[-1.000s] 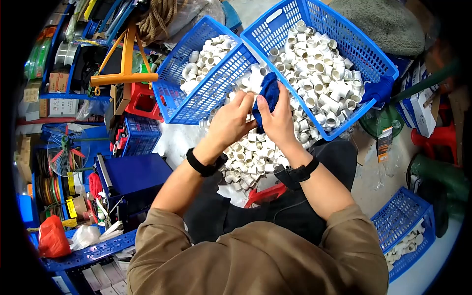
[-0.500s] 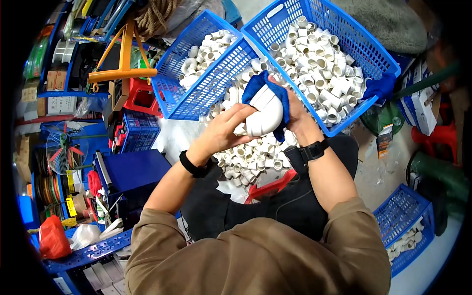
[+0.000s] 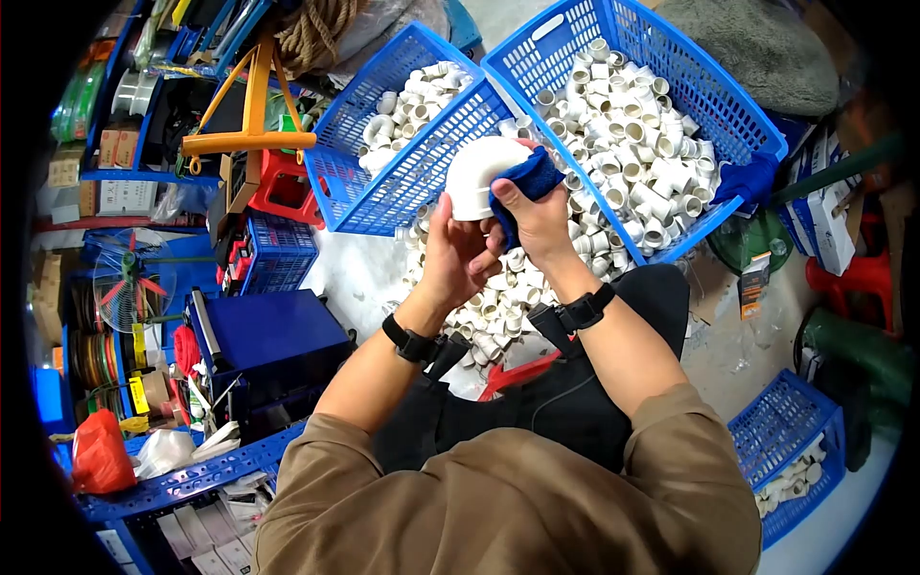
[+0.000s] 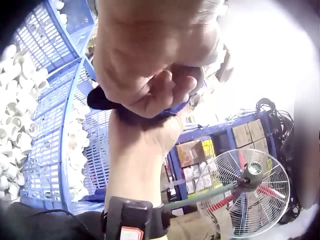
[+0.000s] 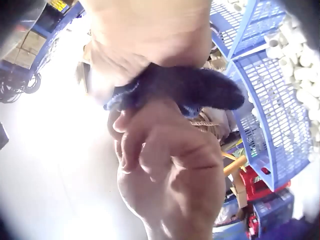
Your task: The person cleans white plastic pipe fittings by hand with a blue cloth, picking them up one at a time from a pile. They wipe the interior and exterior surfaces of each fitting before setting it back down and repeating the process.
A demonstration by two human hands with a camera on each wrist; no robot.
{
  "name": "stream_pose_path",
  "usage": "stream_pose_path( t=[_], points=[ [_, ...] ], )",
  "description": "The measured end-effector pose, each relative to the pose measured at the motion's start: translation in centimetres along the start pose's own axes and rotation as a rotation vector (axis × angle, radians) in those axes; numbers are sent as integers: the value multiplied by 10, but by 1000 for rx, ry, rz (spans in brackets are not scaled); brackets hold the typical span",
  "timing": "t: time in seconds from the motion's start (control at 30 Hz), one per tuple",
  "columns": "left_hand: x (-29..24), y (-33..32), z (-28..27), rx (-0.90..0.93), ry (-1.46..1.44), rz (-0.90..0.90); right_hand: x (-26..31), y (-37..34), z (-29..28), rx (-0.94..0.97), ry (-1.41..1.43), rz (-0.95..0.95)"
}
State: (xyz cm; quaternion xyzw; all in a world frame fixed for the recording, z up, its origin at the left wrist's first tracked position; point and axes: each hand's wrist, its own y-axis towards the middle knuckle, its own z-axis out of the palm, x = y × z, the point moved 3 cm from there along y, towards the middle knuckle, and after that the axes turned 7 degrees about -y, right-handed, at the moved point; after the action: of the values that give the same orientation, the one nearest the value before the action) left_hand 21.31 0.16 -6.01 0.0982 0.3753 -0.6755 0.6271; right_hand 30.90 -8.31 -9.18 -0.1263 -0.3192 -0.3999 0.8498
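Your pipe elbow (image 3: 471, 174) looks like smooth, glossy plastic; your cloth (image 3: 533, 178) is matt and fuzzy. The baskets (image 3: 422, 165) look plastic, the rope (image 3: 314, 34) rough and fibrous.

The person wears a brown short-sleeved shirt (image 3: 508, 508) and black trousers (image 3: 647, 307). Both the left hand (image 3: 452, 257) and right hand (image 3: 544, 225) are bare, with a black left wrist strap (image 3: 407, 343) and a black right wrist strap (image 3: 586, 310), the latter carrying a red-and-white label (image 4: 131, 233).

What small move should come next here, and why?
Probably draw the blue cloth across the bend of the white pipe elbow: the right hand presses it against the elbow's right side, the upper left of the bend is uncovered, and the left hand sits at the lower rim, seemingly placed to steady it.
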Motion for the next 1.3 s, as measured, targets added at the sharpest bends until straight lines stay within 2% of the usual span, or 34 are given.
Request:
stream_pose_path(
  t=[0.07,0.1,0.13,0.2,0.27,0.33,0.37,0.4,0.47,0.5,0.53,0.6,0.67,0.8,0.83,0.87,0.93,1.0,1.03,1.1,1.13,1.2,1.23,1.3],
  points=[
    [-11,1,-1,-363,292,118,7,7,-2,-77,-355,-259],
    [-15,4,-12,-486,340,156,9,8,-2,-80,-353,-260],
    [-15,4,-15,-477,418,215,12,7,-4,-109,-543,-268],
    [-18,3,-18,-432,796,290,19,8,-4,-166,-925,-284],
    [-17,2,-17,-439,824,254,15,8,-3,-185,-897,-300],
    [-13,6,-17,-379,629,276,18,10,-4,-158,-955,-389],
    [-6,9,-17,-425,515,266,19,11,-5,-135,-924,-496],
    [-6,7,-14,-293,300,122,22,10,-5,-74,-939,-544],
    [-10,6,-9,-218,-4,-35,18,12,-5,-3,-952,-619],
    [-11,6,-9,-175,-97,-48,17,13,-7,55,-948,-517],
    [-10,8,-10,-172,-103,-41,16,13,-6,63,-952,-519],
    [-9,14,-16,-218,-211,-4,12,16,-11,-179,-1003,-476],
    [-12,27,-45,-292,-221,9,-12,31,-35,-329,-613,-238],
    [-49,53,-117,-602,-30,-31,-6,44,-58,-431,142,101],
    [-66,61,-133,-621,20,-6,-3,44,-60,-453,225,130],
    [-87,69,-149,-562,100,60,2,42,-58,-485,320,137],
    [-133,87,-177,-522,123,126,4,43,-59,-519,348,121],
    [-166,85,-180,-719,278,124,-5,48,-68,-424,234,129],
    [-171,87,-189,-779,417,109,-12,51,-73,-551,127,109],
    [-168,95,-209,-833,688,11,-27,53,-86,-520,-96,152],
    [-157,96,-207,-790,769,-51,-29,56,-85,-498,-201,159],
    [-122,98,-191,-576,748,-166,-21,48,-74,-536,-535,137],
    [-103,98,-172,-454,796,-125,-19,47,-72,-473,-762,227],
    [-69,98,-149,-199,823,-53,-20,45,-68,-320,-1024,146]
  ],
)
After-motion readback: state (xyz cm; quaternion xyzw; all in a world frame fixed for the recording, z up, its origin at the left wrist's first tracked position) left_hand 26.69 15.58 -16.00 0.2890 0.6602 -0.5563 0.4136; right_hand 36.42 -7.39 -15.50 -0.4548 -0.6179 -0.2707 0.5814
